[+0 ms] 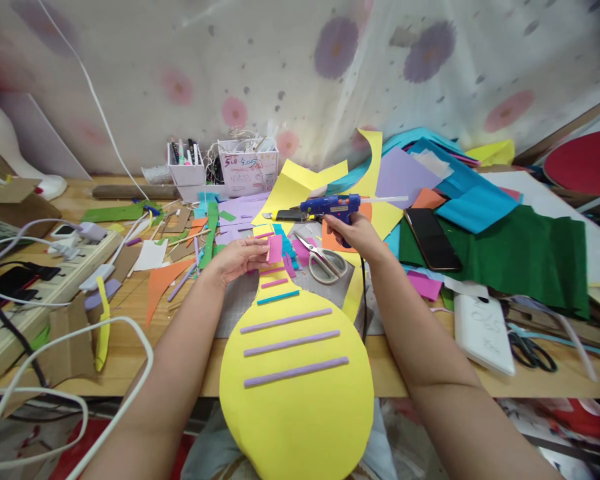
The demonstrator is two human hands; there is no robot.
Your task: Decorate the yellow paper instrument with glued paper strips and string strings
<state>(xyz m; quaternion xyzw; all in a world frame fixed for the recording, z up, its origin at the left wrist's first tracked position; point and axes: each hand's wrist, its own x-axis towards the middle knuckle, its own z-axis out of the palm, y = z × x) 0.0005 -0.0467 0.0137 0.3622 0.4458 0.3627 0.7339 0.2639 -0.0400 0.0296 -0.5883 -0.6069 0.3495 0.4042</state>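
My left hand (244, 259) pinches a small pink foam piece (275, 249) above the narrow neck of a yellow foam cutout (300, 413). Purple strips (290, 344) lie across the cutout's round body, with a blue strip (279, 297) and several pink strips (274, 283) further up. In my right hand (353, 233) is a blue hot glue gun (333, 205), its nozzle pointing left and a clear glue stick (387, 199) out of its back. Between the hands, open scissors (325, 260) rest on the grey mat. A utility knife (287, 215) lies behind the glue gun.
Foam sheets pile up at the back right, near a dark phone (433, 239). A white power bank (483, 333) and black-handled scissors (533, 351) lie at right. White cables and a power strip (50, 287) crowd the left. A white pen box (186, 170) stands at the back.
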